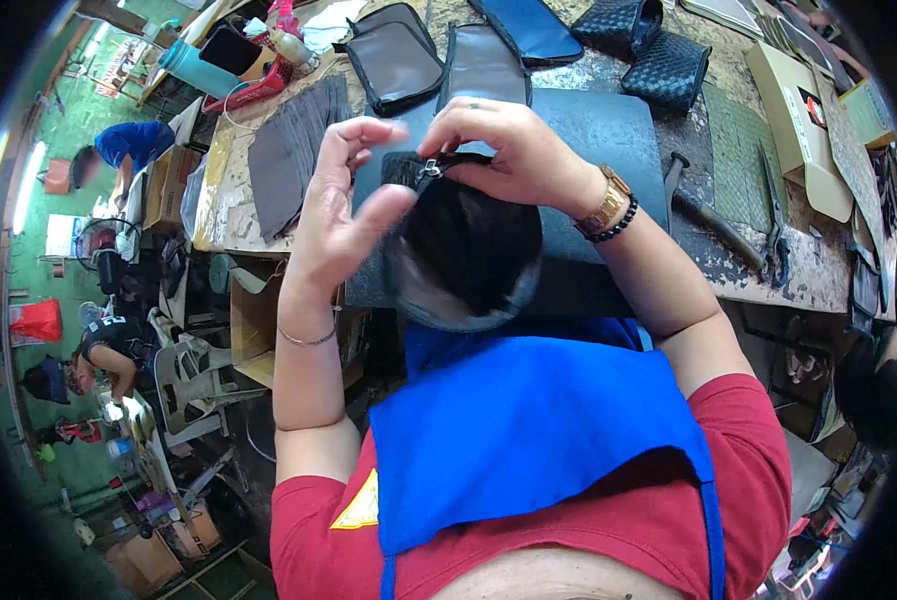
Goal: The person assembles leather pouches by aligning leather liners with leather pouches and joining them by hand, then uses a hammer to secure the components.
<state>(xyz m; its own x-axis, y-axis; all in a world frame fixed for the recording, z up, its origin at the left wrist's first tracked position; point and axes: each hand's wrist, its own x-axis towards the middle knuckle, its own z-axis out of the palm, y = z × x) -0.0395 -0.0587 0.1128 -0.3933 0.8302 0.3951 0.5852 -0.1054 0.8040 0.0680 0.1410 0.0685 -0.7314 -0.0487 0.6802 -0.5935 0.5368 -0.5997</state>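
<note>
A black zippered pouch (474,245) hangs over the near edge of the dark work board (594,140), its lower part smeared by motion. My right hand (504,145), with a gold watch and a beaded bracelet at the wrist, pinches the pouch's top edge. A metal zipper pull (431,170) shows just beside those fingers. My left hand (349,195) is at the pouch's left side, thumb and fingers spread apart and slightly blurred. Beyond my hands lie flat grey-and-black zippered pouches (394,65) and a blue one (534,30).
A stack of dark sheets (294,140) lies left on the worn table. To the right are a hammer (714,225), scissors (774,225) and an open cardboard box (794,115). Woven black pouches (669,70) sit at the back. Other people (119,350) are off to the left.
</note>
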